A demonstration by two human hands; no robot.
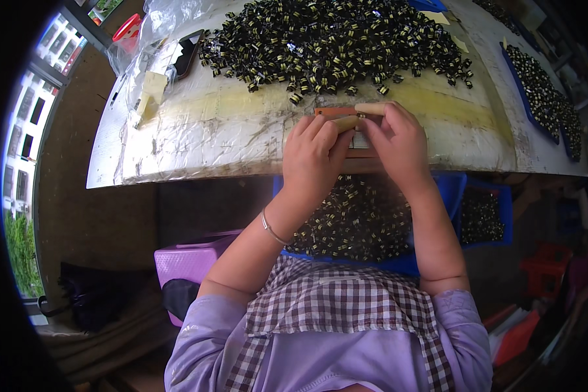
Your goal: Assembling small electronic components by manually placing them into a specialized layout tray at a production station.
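At the table's front edge, both my hands meet over a small orange-brown block (336, 111) with a ridged metal part (360, 140) in it. My left hand (309, 153) is closed, thumb and index finger pinched together over the block. From the other side, my right hand (404, 145) pinches close to the left fingertips. What sits between the fingers is too small or hidden to make out. Tan finger covers (370, 108) show on both hands. Beyond the block lies a large heap of small black-and-yellow wound parts (333, 49).
Below the table edge, a blue tray (405, 262) holds more such parts, with another blue bin (507, 215) to its right. A phone (187, 55), clear plastic and a red cup (127, 29) are at the far left. A purple stool (186, 264) stands lower left.
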